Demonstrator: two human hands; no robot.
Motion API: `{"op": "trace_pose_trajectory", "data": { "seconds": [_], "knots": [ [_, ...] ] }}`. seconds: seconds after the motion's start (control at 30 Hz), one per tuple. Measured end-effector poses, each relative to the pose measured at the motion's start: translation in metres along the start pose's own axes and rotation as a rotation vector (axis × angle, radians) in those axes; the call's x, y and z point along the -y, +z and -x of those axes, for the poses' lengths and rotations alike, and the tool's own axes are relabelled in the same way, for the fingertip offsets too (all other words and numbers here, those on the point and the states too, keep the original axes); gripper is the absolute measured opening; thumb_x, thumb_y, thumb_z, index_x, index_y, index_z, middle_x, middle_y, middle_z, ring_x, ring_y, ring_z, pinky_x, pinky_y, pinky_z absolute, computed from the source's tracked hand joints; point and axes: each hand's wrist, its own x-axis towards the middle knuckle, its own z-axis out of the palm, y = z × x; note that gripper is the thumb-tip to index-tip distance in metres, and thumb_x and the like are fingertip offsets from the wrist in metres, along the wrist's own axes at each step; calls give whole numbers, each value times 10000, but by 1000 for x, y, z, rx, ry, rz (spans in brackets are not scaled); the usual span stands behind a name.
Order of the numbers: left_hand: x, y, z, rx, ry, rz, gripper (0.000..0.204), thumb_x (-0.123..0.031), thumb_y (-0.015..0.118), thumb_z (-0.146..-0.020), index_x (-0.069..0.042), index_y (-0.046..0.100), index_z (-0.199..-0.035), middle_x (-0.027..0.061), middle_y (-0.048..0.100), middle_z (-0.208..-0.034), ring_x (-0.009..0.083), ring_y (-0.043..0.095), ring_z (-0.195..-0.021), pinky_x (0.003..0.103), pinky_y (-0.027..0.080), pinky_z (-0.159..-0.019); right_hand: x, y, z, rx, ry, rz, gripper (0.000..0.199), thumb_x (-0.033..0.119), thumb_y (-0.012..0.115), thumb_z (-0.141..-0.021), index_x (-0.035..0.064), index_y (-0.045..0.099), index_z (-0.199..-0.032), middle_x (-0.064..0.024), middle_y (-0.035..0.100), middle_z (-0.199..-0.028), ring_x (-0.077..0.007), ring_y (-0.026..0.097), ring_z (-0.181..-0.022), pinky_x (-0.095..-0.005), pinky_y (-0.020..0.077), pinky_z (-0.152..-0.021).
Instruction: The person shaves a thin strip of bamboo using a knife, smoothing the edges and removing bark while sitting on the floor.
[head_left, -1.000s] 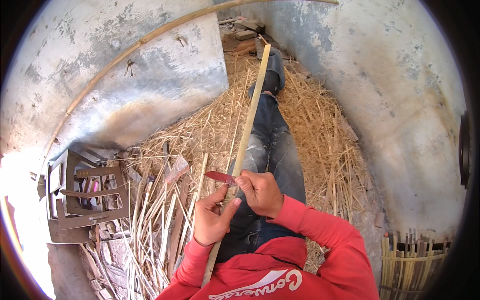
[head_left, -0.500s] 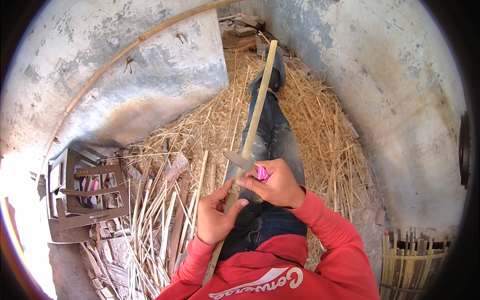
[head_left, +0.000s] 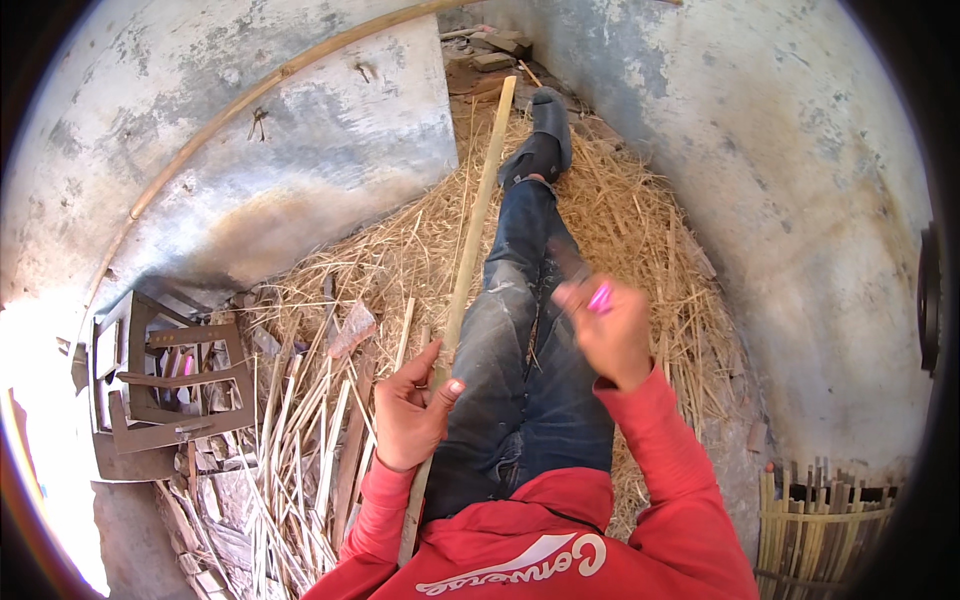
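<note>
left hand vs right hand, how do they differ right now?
The left hand grips the long bamboo strip; the right hand is off the strip, holding a pink-handled knife. The left hand looks sharp, the right hand motion-blurred. The left hand sits lower in the picture. Both come from red sleeves.

Bright daylight throughout; strongest glare at lower left edge, blown out to white. Soft shadow under curved wall [head_left: 300, 190] at left. Fisheye distortion marked: straight bamboo strip [head_left: 470, 250] bowed, black vignette at corners. Right hand [head_left: 605, 330] motion-blurred; left hand [head_left: 410, 410] sharp. Straw [head_left: 640, 220] evenly lit, crisp at centre.
</note>
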Motion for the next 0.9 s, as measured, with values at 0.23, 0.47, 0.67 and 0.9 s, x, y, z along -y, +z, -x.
{"op": "trace_pose_trajectory", "data": {
  "seconds": [0.23, 0.47, 0.67, 0.9],
  "knots": [
    [1, 9, 2, 57, 61, -65, 603, -6, 756, -880, 123, 482, -1401, 74, 678, -968, 40, 566, -666, 195, 447, -573, 22, -11, -22, -3, 3, -1, 212, 208, 774, -858, 12, 704, -816, -117, 605, -598, -164, 538, -529, -345, 432, -512],
    [7, 24, 4, 76, 127, -84, 607, -8, 775, -863, 121, 501, -1388, 60, 663, -1000, 52, 581, -846, 195, 474, -722, 30, 35, 27, 422, 114, -251, 275, 200, 790, -843, 2, 638, -727, -111, 514, -558, -172, 423, -501, -355, 389, -492],
    [16, 15, 1, 84, 70, -182, 603, -50, 798, -856, 111, 528, -1370, 14, 649, -897, 8, 530, -730, 171, 427, -603, 25, 46, 40, 358, -13, -331, 186, 130, 730, -868, 17, 639, -752, -170, 547, -600, -290, 510, -497, -360, 399, -504],
    [22, 9, -8, 13, 104, -98, 585, -70, 793, -870, 106, 535, -1365, -21, 595, -762, 0, 454, -568, 173, 343, -485, 34, 18, 46, 590, 90, -225, 229, 147, 740, -877, 26, 612, -730, -163, 537, -603, -262, 536, -514, -357, 413, -526]
  ]
}}
